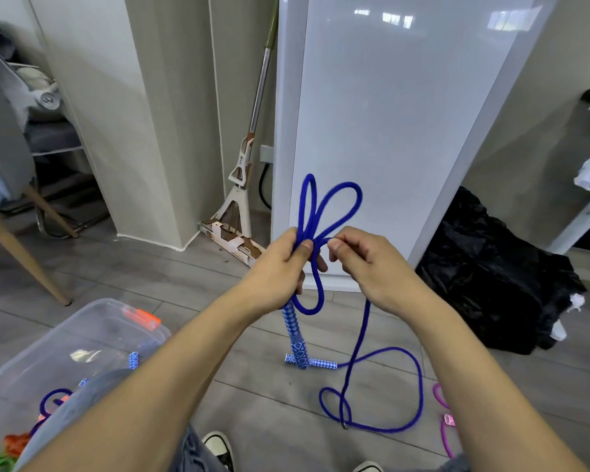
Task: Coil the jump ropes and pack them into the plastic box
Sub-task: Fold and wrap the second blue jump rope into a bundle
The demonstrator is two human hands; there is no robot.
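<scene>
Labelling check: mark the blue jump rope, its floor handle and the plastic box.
blue jump rope [341, 195]: head view, on the upper right loop above the hands.
floor handle [321, 363]: head view, on its patterned shaft right of the hanging handle.
plastic box [92, 310]: head view, on its far rim.

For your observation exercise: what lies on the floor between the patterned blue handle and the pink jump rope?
In the head view, loose loops of the blue jump rope lie between the floor handle and the pink jump rope.
</scene>
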